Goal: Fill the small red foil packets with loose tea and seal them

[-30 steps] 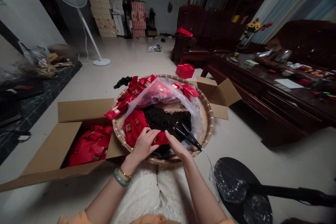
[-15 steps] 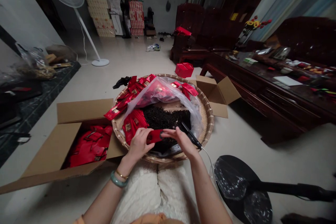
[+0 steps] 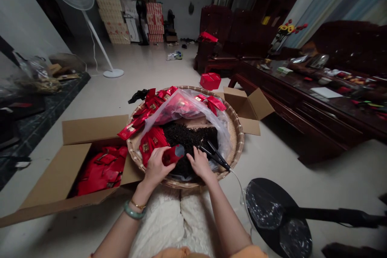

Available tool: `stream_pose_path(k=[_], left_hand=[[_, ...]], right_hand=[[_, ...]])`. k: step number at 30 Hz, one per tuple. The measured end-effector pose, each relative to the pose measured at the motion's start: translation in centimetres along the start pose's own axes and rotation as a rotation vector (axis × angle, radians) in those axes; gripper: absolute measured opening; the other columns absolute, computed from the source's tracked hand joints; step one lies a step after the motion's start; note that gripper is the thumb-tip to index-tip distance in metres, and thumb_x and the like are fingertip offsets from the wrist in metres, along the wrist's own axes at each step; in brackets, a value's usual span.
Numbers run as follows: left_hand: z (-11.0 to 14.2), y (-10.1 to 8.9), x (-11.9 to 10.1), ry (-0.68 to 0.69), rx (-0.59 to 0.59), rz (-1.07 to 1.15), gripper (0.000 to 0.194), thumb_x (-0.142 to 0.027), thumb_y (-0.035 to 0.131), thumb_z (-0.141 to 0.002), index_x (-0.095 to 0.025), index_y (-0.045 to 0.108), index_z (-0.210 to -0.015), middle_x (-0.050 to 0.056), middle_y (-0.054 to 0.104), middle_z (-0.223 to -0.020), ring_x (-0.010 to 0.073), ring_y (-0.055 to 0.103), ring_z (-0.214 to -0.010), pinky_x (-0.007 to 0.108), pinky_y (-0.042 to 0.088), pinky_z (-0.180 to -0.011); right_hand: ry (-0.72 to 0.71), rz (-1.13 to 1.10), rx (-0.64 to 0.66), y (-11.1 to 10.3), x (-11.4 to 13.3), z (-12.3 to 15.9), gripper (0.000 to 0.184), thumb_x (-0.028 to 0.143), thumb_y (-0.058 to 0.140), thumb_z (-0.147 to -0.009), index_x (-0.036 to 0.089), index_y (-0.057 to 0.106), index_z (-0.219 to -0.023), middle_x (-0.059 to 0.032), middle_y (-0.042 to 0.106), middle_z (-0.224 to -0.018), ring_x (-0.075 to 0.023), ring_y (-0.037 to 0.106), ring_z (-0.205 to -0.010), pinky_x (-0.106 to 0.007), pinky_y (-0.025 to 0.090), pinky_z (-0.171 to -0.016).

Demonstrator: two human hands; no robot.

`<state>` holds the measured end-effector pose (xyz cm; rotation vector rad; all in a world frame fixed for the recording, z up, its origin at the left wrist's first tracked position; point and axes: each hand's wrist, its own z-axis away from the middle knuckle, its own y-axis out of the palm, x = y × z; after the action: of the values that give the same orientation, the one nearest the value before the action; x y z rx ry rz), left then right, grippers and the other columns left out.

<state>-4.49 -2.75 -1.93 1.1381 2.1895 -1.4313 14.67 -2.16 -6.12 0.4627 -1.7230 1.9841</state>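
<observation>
My left hand (image 3: 157, 166) is closed round a small red foil pouch (image 3: 173, 155), whose open mouth points right and shows a silvery inside. Just right of it, my right hand (image 3: 199, 163) reaches down to the loose dark dried leaves (image 3: 189, 134), thumb and fingers apart. These leaves, probably tea, lie on clear plastic in a round woven bamboo tray (image 3: 240, 139). Beside my right hand lies a black hair straightener (image 3: 218, 157) with its jaws apart and a white cord. Printed red pouches (image 3: 152, 143) lie at the tray's left side.
A cardboard box (image 3: 57, 169) full of red pouches stands open to the left. Another open carton (image 3: 254, 107) is behind the tray at right. A black round stand base (image 3: 276, 213) lies near my right side, and a dark wooden table (image 3: 302, 96) stands beyond.
My right hand has moved left and down from the pouch's mouth to the leaves. The pouch in my left hand is now opened and tilted up to the right.
</observation>
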Motion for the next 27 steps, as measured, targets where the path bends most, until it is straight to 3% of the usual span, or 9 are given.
stream_pose_path(k=[3,7,10,18,23,27], left_hand=[[0.1,0.2,0.2,-0.016,0.0,0.011,0.045,-0.019,0.067,-0.065,-0.02,0.053,-0.107,0.008,0.06,-0.103,0.024,0.055,-0.096,0.039,0.046,-0.084],[0.1,0.4,0.3,-0.028,0.008,0.041,0.045,-0.019,0.068,-0.065,-0.02,0.053,-0.107,0.007,0.06,-0.102,0.0242,0.056,-0.096,0.038,0.047,-0.084],[0.0,0.6,0.4,-0.049,-0.007,0.049,0.044,-0.021,0.069,-0.064,-0.02,0.054,-0.106,0.007,0.06,-0.101,0.0238,0.057,-0.095,0.037,0.047,-0.083],[-0.5,0.9,0.7,-0.079,-0.012,0.066,0.044,-0.03,0.07,-0.068,-0.019,0.053,-0.107,0.009,0.059,-0.102,0.0228,0.058,-0.094,0.034,0.05,-0.078],[-0.8,1.3,1.1,-0.066,0.003,0.053,0.044,-0.027,0.07,-0.067,-0.018,0.053,-0.106,0.009,0.059,-0.103,0.0229,0.057,-0.094,0.037,0.05,-0.08],[-0.9,1.8,1.4,-0.034,-0.005,0.047,0.043,-0.024,0.069,-0.066,-0.019,0.053,-0.106,0.008,0.06,-0.102,0.0225,0.058,-0.094,0.037,0.051,-0.079]], right_hand=[[-0.041,0.023,0.025,-0.5,0.0,-0.4,0.053,0.038,0.042,-0.087,0.012,0.044,-0.133,-0.0195,0.053,-0.123,-0.0308,0.047,-0.114,-0.039,0.036,-0.093],[-0.005,0.098,0.042,-0.8,-0.4,0.1,0.075,0.052,0.06,-0.073,0.019,0.038,-0.137,-0.0179,0.048,-0.129,-0.0365,0.045,-0.113,-0.043,0.038,-0.088],[0.0,0.103,0.059,-0.5,-0.3,0.2,0.088,0.052,0.067,-0.065,0.018,0.034,-0.139,-0.0191,0.047,-0.13,-0.0369,0.046,-0.111,-0.043,0.038,-0.087],[0.023,-0.029,-0.043,0.8,-0.5,-1.6,0.073,0.046,0.057,-0.076,0.01,0.037,-0.136,-0.0207,0.047,-0.125,-0.0336,0.045,-0.115,-0.04,0.036,-0.094],[-0.003,-0.096,-0.041,1.3,-0.6,-2.3,0.068,0.041,0.064,-0.07,0.011,0.044,-0.128,-0.0167,0.051,-0.119,-0.0282,0.05,-0.112,-0.036,0.037,-0.094],[-0.016,-0.118,-0.058,1.8,-0.6,-2.4,0.068,0.043,0.07,-0.062,0.013,0.049,-0.119,-0.016,0.052,-0.116,-0.0299,0.049,-0.111,-0.038,0.037,-0.093]])
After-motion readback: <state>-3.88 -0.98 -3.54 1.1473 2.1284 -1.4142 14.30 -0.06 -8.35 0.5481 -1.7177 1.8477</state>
